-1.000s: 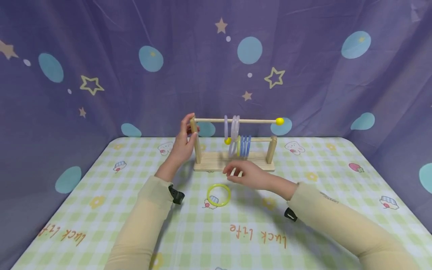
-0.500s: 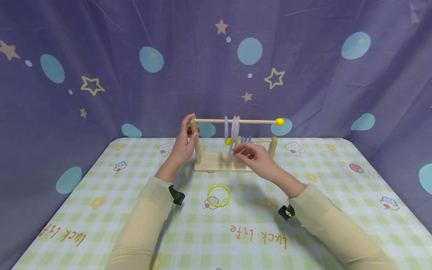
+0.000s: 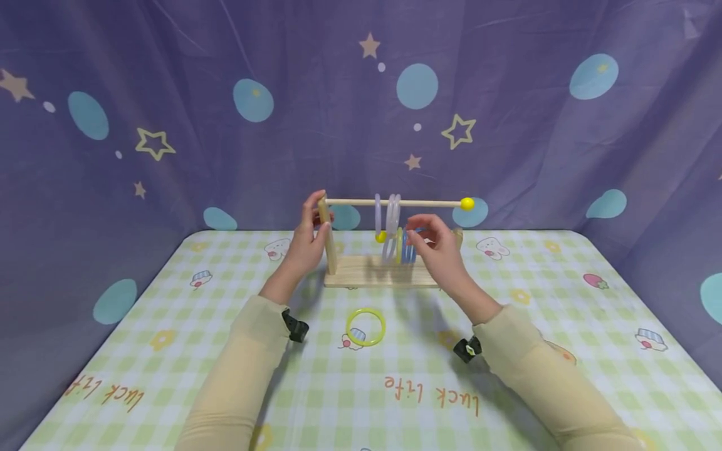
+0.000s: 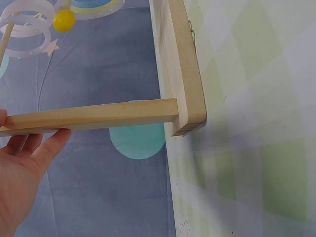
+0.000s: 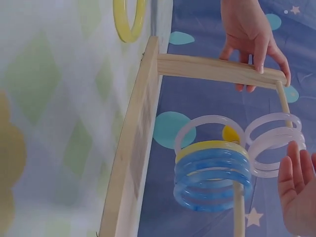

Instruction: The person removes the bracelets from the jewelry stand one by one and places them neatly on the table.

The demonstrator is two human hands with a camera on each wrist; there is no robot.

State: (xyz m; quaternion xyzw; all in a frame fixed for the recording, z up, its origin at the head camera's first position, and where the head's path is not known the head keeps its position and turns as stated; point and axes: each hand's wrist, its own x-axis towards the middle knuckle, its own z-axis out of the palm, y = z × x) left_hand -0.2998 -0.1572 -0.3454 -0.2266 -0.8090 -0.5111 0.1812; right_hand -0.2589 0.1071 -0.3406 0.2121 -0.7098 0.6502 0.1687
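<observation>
A wooden ring stand [image 3: 361, 272] with two rods is upright on the table. My left hand [image 3: 304, 247] grips the top of its left post [image 4: 98, 116], fingers and thumb on opposite sides. Several clear bangle-like rings [image 3: 393, 216] hang on the upper rod. Around the lower rod sit several blue rings [image 5: 212, 165], a yellow ring [image 5: 207, 144] and clear rings. My right hand [image 3: 444, 254] is beside the blue rings with loosely bent fingers, partly covering them in the head view. It holds nothing that I can see; contact with the rings is unclear.
A yellow-green ring [image 3: 348, 329] lies flat on the checked tablecloth [image 3: 316, 388] in front of the stand. Yellow balls cap the upper rod [image 3: 467, 203] and the lower rod [image 3: 381, 237]. A purple curtain [image 3: 316, 125] hangs behind the table.
My right hand has risen from in front of the base and moved right, past the clear rings to the blue rings. My left hand keeps its hold on the post.
</observation>
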